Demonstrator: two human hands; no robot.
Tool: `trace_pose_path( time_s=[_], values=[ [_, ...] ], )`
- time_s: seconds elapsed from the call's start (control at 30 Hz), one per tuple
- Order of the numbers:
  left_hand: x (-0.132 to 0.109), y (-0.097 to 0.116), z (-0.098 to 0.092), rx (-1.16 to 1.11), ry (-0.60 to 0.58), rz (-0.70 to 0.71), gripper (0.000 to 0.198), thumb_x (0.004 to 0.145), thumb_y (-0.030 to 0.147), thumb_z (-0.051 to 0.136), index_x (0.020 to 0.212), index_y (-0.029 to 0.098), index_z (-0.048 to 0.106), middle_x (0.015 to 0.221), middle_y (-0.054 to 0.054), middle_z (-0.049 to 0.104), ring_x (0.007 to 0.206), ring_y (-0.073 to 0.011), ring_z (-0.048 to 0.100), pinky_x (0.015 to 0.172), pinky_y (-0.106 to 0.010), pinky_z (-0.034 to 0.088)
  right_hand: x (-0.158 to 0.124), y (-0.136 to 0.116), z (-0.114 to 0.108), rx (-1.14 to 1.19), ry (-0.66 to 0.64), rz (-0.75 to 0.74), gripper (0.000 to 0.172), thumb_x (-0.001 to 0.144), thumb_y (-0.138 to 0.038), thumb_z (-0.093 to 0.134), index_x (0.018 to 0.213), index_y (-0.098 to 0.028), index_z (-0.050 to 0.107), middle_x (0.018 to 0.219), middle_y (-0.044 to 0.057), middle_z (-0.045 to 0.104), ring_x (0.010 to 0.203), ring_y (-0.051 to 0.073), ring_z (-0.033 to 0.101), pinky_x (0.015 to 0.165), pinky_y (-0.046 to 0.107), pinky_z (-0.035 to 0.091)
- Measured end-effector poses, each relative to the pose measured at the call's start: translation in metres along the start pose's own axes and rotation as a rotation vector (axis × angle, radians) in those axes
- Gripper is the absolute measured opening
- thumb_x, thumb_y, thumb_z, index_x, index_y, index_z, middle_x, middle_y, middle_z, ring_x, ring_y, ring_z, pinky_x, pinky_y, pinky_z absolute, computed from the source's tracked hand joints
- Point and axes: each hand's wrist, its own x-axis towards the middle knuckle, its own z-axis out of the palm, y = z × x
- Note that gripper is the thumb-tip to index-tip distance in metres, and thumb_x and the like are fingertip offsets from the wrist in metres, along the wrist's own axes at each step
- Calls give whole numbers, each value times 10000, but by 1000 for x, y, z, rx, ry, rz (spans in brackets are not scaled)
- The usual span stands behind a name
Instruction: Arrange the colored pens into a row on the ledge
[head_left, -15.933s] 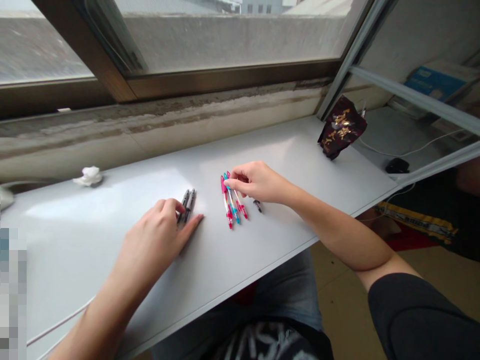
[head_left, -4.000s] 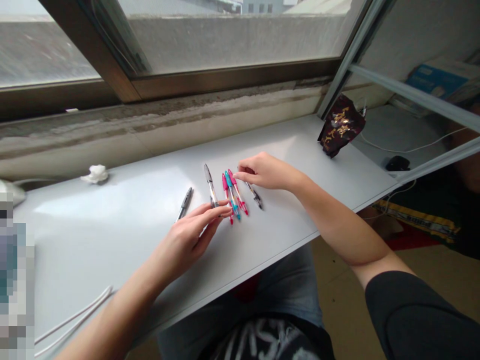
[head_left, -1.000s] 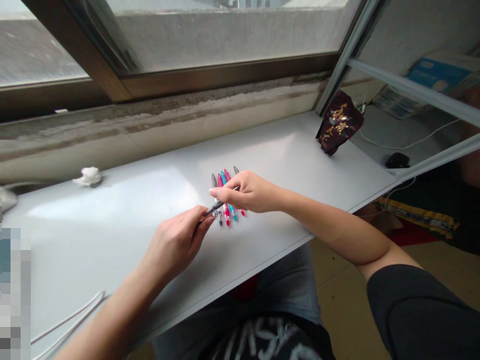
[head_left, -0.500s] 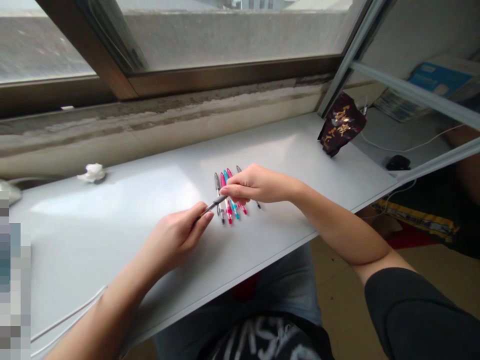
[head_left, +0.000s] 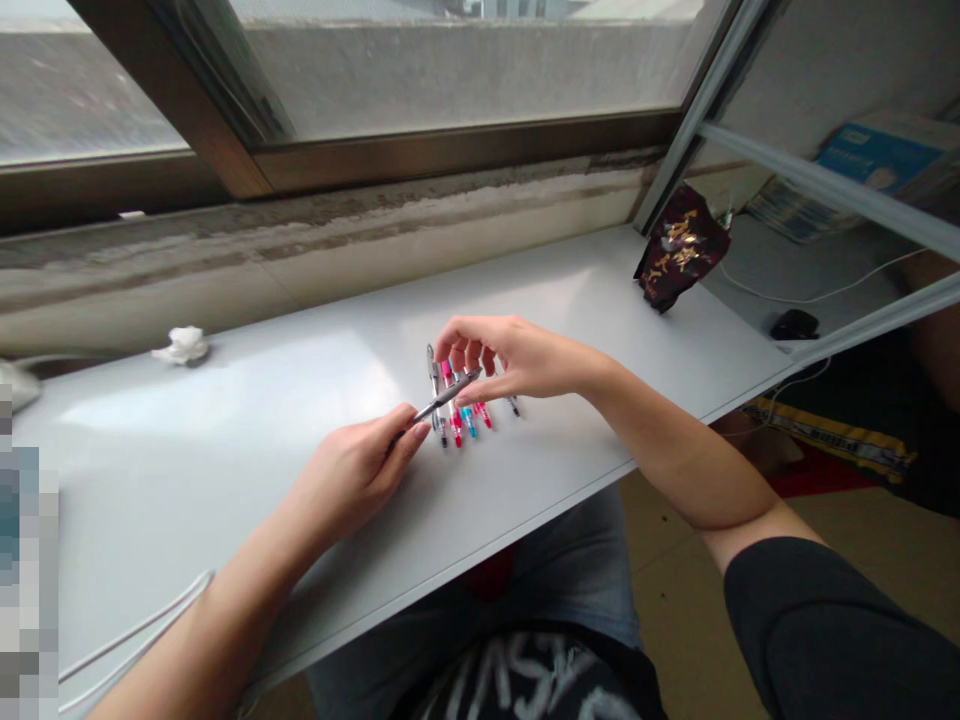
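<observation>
A grey and clear pen (head_left: pixel 442 398) slants up to the right, its lower end pinched between the thumb and fingers of my left hand (head_left: pixel 367 455). Around its capped upper end, my right hand (head_left: pixel 510 358) has its thumb and curled fingers spread apart, with a gap between them. Whether the thumb brushes the pen I cannot tell. Beneath both hands, several pens lie side by side on the white desk (head_left: pixel 300 410): a grey pen (head_left: pixel 432 362), a red pen (head_left: pixel 457 432), a blue pen (head_left: pixel 469 422) and others, partly hidden by my right hand.
Crumpled white tissue (head_left: pixel 182 345) lies near the wall at the left. A dark packet with gold lettering (head_left: pixel 682 248) stands at the back right beside a metal frame (head_left: pixel 832 185). White cable (head_left: pixel 142 630) runs along the desk's left front. The window is behind.
My right hand has loosened from the pen's upper end, its fingers lifting and spreading, which uncovers the cap. My left hand keeps its hold almost in the same place.
</observation>
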Motion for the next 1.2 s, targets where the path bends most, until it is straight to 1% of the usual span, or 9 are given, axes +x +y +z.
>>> trace_pose_path(
  time_s=[0.07,0.13,0.23,0.4,0.43,0.63,0.73,0.97,1.2],
  values=[
    [0,-1,0,2,23,-2,324,1054,432,424,805,246,514,582,45,509,494,-148,461,556,-272,361,0,-1,1,19,5,42,357,1020,-500,681,1106,-155,668,940,55,735,846,160,657,775,283,474],
    [0,-2,0,-4,51,-5,324,1059,443,424,825,245,531,598,40,532,498,-148,485,562,-271,373,1,-1,3,35,1,82,547,1105,-618,450,931,-154,680,810,44,715,780,154,653,792,292,473],
    [-2,-4,2,-19,72,-19,284,1066,444,431,920,241,566,621,44,565,493,-145,500,564,-265,382,2,0,5,0,4,115,619,1124,-601,397,754,-161,626,714,39,682,702,137,614,753,288,455],
    [-4,-7,4,-18,59,-43,261,1081,447,429,1032,236,574,619,61,561,481,-146,491,565,-266,369,0,0,1,-4,40,20,145,1008,-281,650,1003,-140,682,860,36,726,769,132,623,738,273,449],
    [-4,-7,4,-22,54,-46,265,1087,446,423,1036,235,574,620,62,557,482,-147,492,566,-269,371,0,1,0,7,59,-8,131,986,-254,672,1050,-141,679,906,42,734,801,134,630,748,273,454],
    [0,-6,5,1,184,16,328,1104,431,430,951,211,619,818,-27,651,714,-195,625,702,-308,464,3,10,4,114,138,-41,202,1010,-339,681,1006,-138,665,845,39,724,780,144,636,748,298,491],
    [2,-6,4,-3,225,38,359,1111,397,413,971,196,675,941,-64,682,837,-213,665,788,-324,499,6,15,5,166,197,-83,172,961,-276,743,1033,-139,667,967,68,762,863,153,682,804,306,529],
    [4,-6,5,-24,226,-10,384,1102,427,411,1103,178,705,987,-74,739,822,-217,680,833,-339,534,9,19,1,319,349,-175,255,919,-288,802,1065,-160,636,1067,62,758,917,140,705,872,298,589],
    [2,-6,6,-19,162,-74,375,1086,446,398,1049,205,682,728,3,651,613,-187,586,703,-308,488,10,19,2,324,355,-149,250,908,-285,826,1045,-149,667,1046,66,780,913,141,729,864,295,602]
  ],
)
